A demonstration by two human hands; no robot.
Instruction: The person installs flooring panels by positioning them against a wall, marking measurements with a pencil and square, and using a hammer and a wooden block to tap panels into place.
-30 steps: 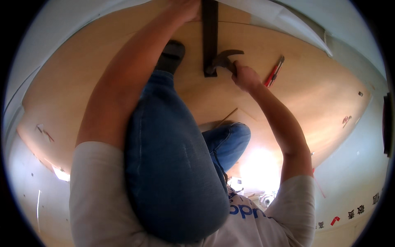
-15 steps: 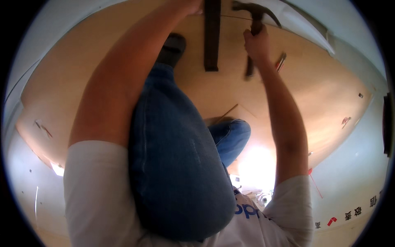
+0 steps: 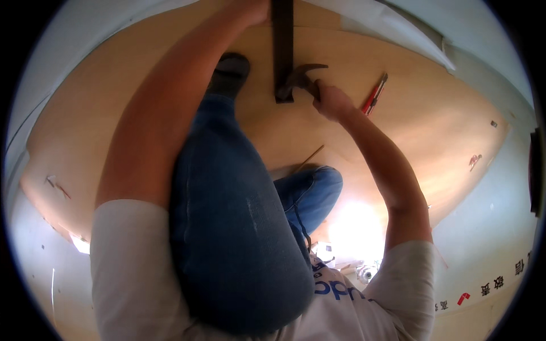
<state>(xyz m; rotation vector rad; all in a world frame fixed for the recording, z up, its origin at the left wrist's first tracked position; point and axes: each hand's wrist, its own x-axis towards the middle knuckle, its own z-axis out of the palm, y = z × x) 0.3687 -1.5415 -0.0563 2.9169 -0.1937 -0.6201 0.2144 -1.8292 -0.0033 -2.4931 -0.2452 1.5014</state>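
My right hand (image 3: 334,102) is closed round the handle of a claw hammer (image 3: 304,77). The hammer's head is at the near end of a long dark bar (image 3: 282,48), with the curved claw pointing right. The bar runs away from me and leaves the top of the picture. Beside its left edge, at the upper rim, is my left hand (image 3: 259,11); most of it is cut off, so its fingers do not show. To the right of my right hand lies a red utility knife (image 3: 375,95) on the tan board (image 3: 443,125).
My jeans-clad leg (image 3: 233,210) and dark-shod foot (image 3: 230,71) rest left of the bar. A thin stick (image 3: 309,158) lies by my other knee. White sheeting (image 3: 415,37) edges the board at the far right. Small scraps (image 3: 475,161) lie toward the right edge.
My right hand has swung the hammer down and left, from above the board to the bar's near end. The view has shifted slightly; my left hand stays beside the bar.
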